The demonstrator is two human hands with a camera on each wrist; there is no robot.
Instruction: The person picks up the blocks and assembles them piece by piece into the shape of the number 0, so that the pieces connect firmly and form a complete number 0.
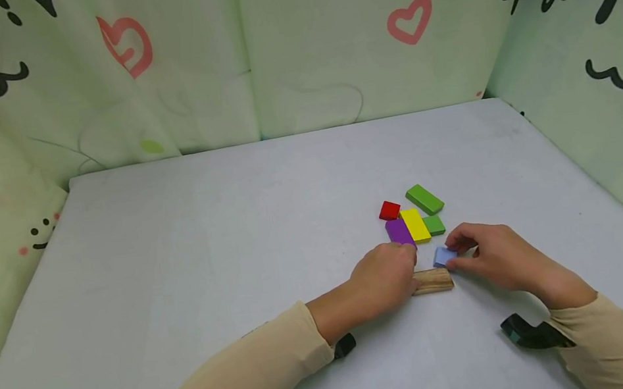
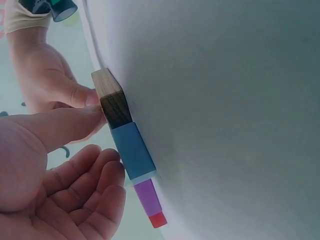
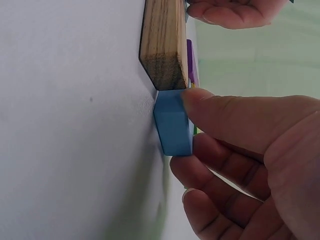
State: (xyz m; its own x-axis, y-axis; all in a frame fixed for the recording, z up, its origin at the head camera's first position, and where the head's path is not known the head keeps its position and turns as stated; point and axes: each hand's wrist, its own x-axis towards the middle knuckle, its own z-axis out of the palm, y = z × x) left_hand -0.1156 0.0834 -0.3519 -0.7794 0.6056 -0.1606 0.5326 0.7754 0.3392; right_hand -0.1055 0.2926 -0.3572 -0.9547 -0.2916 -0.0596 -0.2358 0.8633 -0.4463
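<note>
Sleeves: beige pair (image 1: 242,383), reaching in over the desk's near side, a dark wrist camera (image 1: 537,332) at the right cuff.
Desk: pale top (image 1: 204,236); blocks grouped right of middle, well in from the far right corner.
Wooden block: (image 1: 436,280) on the group's near side, long sides roughly parallel to the far edge; probably light, stiff, dry-grained and hard to harm; best taken across its long sides.
Light blue block: (image 3: 172,122) by the wooden block's right end; likely light and rigid, its smooth finish perhaps a little slippery; best pinched on opposite faces.
Second blue block: (image 2: 134,150) seemingly a separate piece, against the wooden block's far side; masked overhead by the left hand.
Right hand: (image 1: 496,255) thumb and fingers pinching the light blue block.
Left hand: (image 1: 383,277) fingers curled, thumb touching the wooden block; whether it truly grips cannot be told.
Other blocks: purple block (image 1: 398,231) beside yellow block (image 1: 416,226); red block (image 1: 389,210) farther back; small green block (image 1: 434,225) right of yellow; long green block (image 1: 424,199) slanted, nearest the far edge.
</note>
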